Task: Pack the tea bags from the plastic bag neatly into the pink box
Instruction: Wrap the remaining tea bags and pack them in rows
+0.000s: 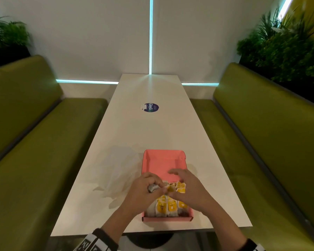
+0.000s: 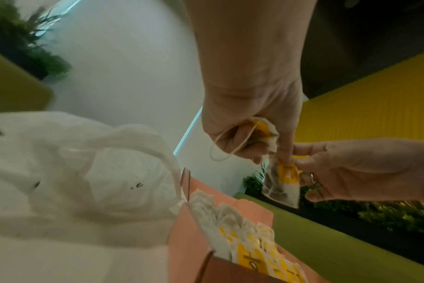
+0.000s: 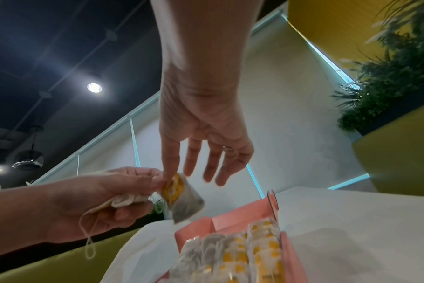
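Holding a small bunch of tea bags (image 2: 262, 134) curled in my left hand (image 1: 143, 194), I pinch one hanging tea bag (image 3: 182, 199) where my right hand (image 1: 187, 189) takes it by thumb and forefinger, other fingers spread loose. Both hover over the pink box (image 1: 163, 163), whose near end already holds rows of packed bags (image 1: 169, 207); the plastic bag (image 1: 116, 171) lies just beside it on the white table (image 1: 152, 127). A loose string (image 2: 220, 149) dangling from my left fist could snag and drag a bag out, and a weak pinch could drop this one crooked onto the tidy rows
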### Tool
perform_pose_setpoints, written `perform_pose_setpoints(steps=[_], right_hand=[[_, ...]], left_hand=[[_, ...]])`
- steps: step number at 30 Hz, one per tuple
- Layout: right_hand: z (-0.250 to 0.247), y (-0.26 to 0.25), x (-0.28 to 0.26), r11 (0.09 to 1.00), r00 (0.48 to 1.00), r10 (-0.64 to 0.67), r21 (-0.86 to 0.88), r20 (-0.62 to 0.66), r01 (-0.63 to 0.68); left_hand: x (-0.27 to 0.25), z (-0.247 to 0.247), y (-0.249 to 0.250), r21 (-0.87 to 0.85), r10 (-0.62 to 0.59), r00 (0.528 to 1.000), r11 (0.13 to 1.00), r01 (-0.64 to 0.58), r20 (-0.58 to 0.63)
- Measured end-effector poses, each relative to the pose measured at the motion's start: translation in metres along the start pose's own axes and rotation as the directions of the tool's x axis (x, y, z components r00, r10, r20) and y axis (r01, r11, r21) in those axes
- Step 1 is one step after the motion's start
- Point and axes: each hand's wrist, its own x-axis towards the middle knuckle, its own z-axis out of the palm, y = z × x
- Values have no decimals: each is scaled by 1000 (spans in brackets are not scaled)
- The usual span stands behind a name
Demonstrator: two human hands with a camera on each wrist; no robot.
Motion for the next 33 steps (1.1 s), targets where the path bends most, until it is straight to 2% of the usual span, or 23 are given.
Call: perform_pose_setpoints(steps=[4, 7, 8, 9, 10, 11, 12, 13, 14, 15, 16, 17, 18, 19, 20, 22, 23, 26, 29, 33], right_hand=[[-10, -6, 4, 990, 994, -65, -123, 86, 75], [-16, -9, 6, 993, 990, -52, -99, 131, 66], [-19, -8, 8, 997, 998, -22, -70, 50, 26], [-23, -5, 12, 999, 990, 21, -26, -140, -25], [-28, -6, 13, 998, 922, 63, 16, -383, -61], [-34, -8, 14, 997, 830, 81, 49, -551, -65], [-38, -9, 13, 997, 810, 69, 69, -582, -35], [-40, -11, 13, 997, 879, 32, 78, -475, 6], [-41, -15, 11, 994, 963, -2, 101, -271, 31], [-40, -19, 10, 993, 994, -15, 116, -107, 27], [-40, -18, 10, 995, 996, -11, 101, -90, 20], [-43, -15, 14, 999, 976, 9, 50, -216, 2], [-46, -12, 18, 999, 918, 15, -21, -395, -26], [-50, -13, 19, 996, 879, 10, -69, -476, -48], [-51, -15, 20, 997, 901, -6, -69, -433, -27], [-48, -19, 17, 1000, 988, -20, -1, -155, 20], [-47, -22, 14, 1000, 996, -15, 2, -87, 15], [-46, -20, 15, 998, 980, -27, 58, -198, 39], [-40, -22, 14, 968, 985, -23, 242, -168, 63], [-38, -26, 12, 935, 986, 1, 350, -166, 58]], left_hand=[[3, -5, 4, 153, 39, 993, 987, -56, 113], [4, -8, 8, 127, 46, 990, 990, -63, 134], [4, -10, 8, 109, 49, 992, 992, -61, 112], [5, -13, 8, 82, 47, 996, 995, -53, 73], [5, -16, 7, 53, 37, 999, 998, -38, 21], [6, -18, 6, 29, 22, 999, 999, -21, -34], [6, -20, 6, 4, 2, 996, 1000, -1, -84], [6, -22, 7, -28, -24, 992, 999, 21, -124], [6, -23, 8, -67, -51, 987, 997, 42, -155], [7, -24, 10, -106, -77, 981, 993, 58, -178], [7, -24, 12, -137, -94, 976, 988, 68, -196], [7, -25, 12, -155, -103, 972, 985, 71, -211], [8, -25, 12, -163, -105, 969, 984, 69, -223], [8, -24, 12, -166, -104, 968, 984, 66, -230], [7, -23, 12, -175, -102, 967, 983, 62, -232], [7, -21, 12, -191, -98, 970, 980, 55, -222], [8, -20, 12, -194, -93, 972, 980, 52, -213], [8, -19, 14, -188, -55, 983, 982, 22, -172], [8, -19, 17, -162, -25, 995, 987, 10, -96], [7, -15, 26, -230, -32, 996, 973, 12, -82]])
